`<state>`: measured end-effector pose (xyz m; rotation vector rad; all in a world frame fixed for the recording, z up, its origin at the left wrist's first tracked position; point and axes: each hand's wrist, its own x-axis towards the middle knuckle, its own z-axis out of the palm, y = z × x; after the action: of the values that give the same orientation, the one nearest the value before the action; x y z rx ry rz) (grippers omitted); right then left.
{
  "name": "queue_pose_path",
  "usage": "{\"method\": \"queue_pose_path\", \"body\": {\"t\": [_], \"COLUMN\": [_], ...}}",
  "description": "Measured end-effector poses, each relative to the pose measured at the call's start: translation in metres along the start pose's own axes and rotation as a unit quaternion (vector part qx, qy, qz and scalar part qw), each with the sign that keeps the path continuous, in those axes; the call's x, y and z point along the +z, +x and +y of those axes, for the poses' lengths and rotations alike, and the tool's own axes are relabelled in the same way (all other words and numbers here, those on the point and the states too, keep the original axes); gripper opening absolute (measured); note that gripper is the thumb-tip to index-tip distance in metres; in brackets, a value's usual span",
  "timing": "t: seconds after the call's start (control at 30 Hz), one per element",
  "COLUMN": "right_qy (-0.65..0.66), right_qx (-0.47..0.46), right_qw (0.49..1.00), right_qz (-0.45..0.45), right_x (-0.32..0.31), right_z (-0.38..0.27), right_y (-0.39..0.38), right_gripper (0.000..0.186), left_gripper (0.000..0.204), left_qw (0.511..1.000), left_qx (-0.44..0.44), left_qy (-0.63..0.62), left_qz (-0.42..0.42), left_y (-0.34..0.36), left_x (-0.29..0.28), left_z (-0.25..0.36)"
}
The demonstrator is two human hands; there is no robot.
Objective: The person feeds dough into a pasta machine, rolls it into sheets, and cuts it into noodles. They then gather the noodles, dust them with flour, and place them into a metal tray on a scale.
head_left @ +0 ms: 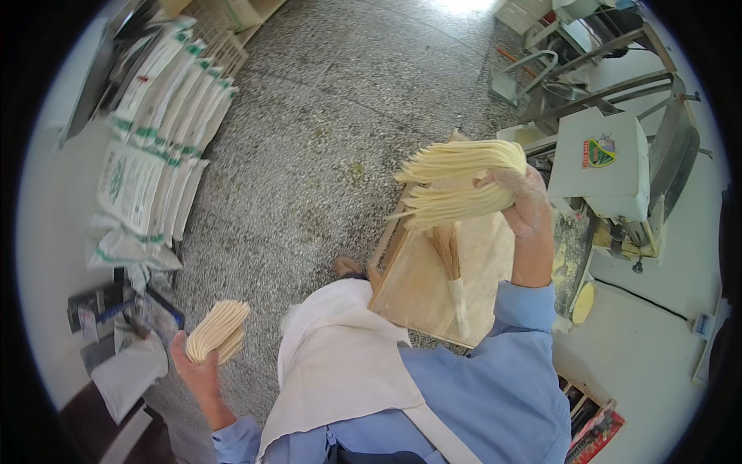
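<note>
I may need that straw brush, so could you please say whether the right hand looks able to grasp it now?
Probably not: the straw brush lies mostly exposed on the wooden surface, but the right hand holds a noodle bundle that would likely hinder it.

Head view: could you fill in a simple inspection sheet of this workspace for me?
Surface: pale wooden board, with a straw brush lying on it.
Job's things: a larger noodle bundle and a smaller noodle bundle, both made of pale strands.
Clutter: white sacks stacked at the left.
Hands: left hand holds the smaller bundle; right hand grips the larger one.
Cables: dark cord reaching a wall box at the right.
Surroundings: speckled floor; white box-shaped housing at the right.
</note>
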<state>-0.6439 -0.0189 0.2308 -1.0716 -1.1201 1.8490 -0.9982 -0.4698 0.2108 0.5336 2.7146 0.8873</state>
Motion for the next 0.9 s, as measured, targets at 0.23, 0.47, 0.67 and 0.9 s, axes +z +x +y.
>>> {"method": "queue_pose_path", "body": {"t": [0.23,0.47,0.67,0.9], "right_qy": [-0.02,-0.585,-0.392,0.041], "right_qx": [0.05,-0.048,-0.093,0.1], "right_qw": [0.998,0.808,0.905,0.938], "right_qz": [0.042,0.058,0.134,0.33], "right_x": [0.04,0.034,0.064,0.067], "right_z": [0.038,0.073,0.039,-0.012], "right_y": [0.118,0.152,0.176,0.273], "right_gripper": [0.027,0.046,0.028,0.018], "left_gripper": [0.067,0.069,0.063,0.062], "left_qw": [0.996,0.983,0.96,0.946], "left_qx": [0.069,0.141,0.205,0.297], "left_qy": [0.031,0.047,-0.106,-0.05], "left_qz": [-0.047,-0.104,-0.158,-0.121], "left_y": [0.173,0.344,0.45,0.559], "left_x": [0.026,0.064,0.09,0.173], "left_z": [0.025,0.084,0.222,0.344]}}
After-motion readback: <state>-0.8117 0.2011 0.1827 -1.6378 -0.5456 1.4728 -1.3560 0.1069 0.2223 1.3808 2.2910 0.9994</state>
